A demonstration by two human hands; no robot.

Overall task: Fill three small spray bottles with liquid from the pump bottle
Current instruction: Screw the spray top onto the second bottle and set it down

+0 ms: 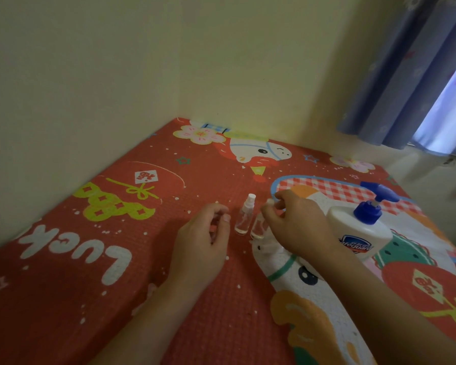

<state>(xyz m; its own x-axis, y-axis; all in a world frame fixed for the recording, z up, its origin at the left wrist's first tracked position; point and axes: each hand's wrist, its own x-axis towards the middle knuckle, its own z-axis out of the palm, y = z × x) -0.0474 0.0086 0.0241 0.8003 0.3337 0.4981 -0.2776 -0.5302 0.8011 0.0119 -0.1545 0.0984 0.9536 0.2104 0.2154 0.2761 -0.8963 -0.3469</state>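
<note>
**A:** What sits closest to you?

**B:** My two forearms, coming up from the bottom edge of the frame. At centre, my left hand curls round something clear. I judge it a small spray bottle, but my fingers hide most of it, so I can't say for sure. My right hand reaches in from the lower right, wrist bent, and pinches a small white cap over the right-hand bottle.

**A:** And between the hands?

**B:** The middle bottle stands upright with its white sprayer on, just beside the one under my right hand. Both look clear and close to empty.

**A:** Where's the supply?

**B:** The pump bottle, white with a blue pump, stands right of centre behind my right wrist, on the red play mat.

**A:** How do you do this step well?

**B:** I reckon I'm uncapping. I should brace the little bottle's body while turning the top, lift straight up so it doesn't tip into its neighbour, and lay the sprayer where its tube stays clean. My right forearm is near the pump bottle, so I must mind not to knock it.
</note>
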